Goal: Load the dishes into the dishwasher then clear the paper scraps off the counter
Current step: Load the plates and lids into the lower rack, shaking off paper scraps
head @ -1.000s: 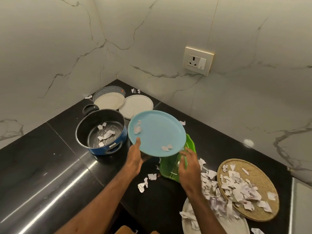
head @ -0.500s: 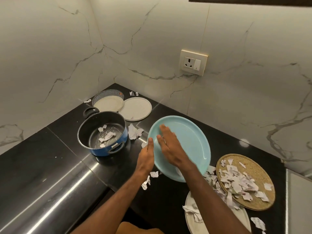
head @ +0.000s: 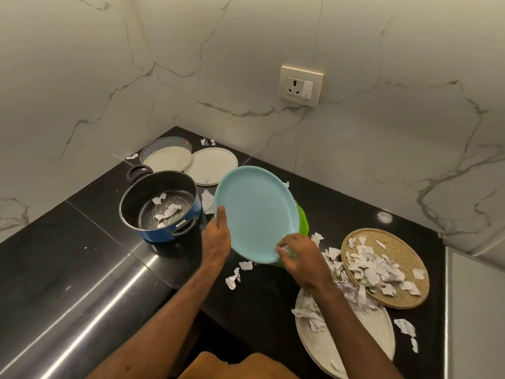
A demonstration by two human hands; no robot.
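The left hand (head: 217,237) grips the tilted blue plate (head: 254,212) at its left rim, thumb on the face, above the black counter (head: 82,242). The right hand (head: 300,255), fingers curled, pinches a white paper scrap (head: 284,249) at the plate's lower right edge. A green tray (head: 303,222) shows just behind the plate.

Figure: corner of a home kitchen. We see a black stone counter (head: 82,269) meeting marble-patterned wall tiles (head: 82,77), with a wall socket (head: 302,85) at upper right. Dishes mark the setting: a blue pot (head: 161,206) at centre left, pale plates (head: 213,165) above it, a blue plate (head: 257,212) at centre, and a woven mat (head: 401,250) at lower right strewn with paper scraps (head: 369,272).
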